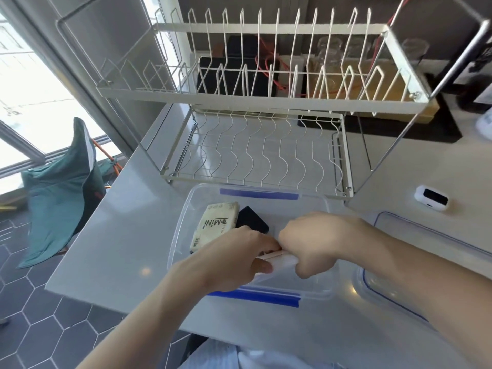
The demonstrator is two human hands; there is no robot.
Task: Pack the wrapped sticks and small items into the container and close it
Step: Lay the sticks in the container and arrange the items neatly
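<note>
Head view: one counter (127,235), seen from above with both bare arms reaching in over its near edge.
Far left: one green cloth (61,198) hangs off a chair beyond the counter's left edge, over dark hexagon floor tiles.
Container: one clear container (183,219) with blue clips on its far and near rims stands near the counter's front edge, open on top.
Items inside: two, in the left half; one cream tissue pack (215,225) marked "MiNi" and one black pouch (251,219) just beside it on the right, edges touching.
Left hand (234,259): curled over the container's middle, fingers closed on the left end of the wrapped sticks (279,258).
Wrapped sticks: one pale bundle, lying crosswise between the two hands above the container's floor; how many sticks it has I cannot tell.
Right hand (316,241): closed in a fist on the bundle's right end, knuckles touching the left hand's fingertips.
Open room: the container's right half is bare.
Behind: one white two-tier wire dish rack (266,102) stands just past the far rim.
Right: one clear lid (415,262) with blue edging lies flat beside the container; one small white device (431,197) sits farther back.
</note>
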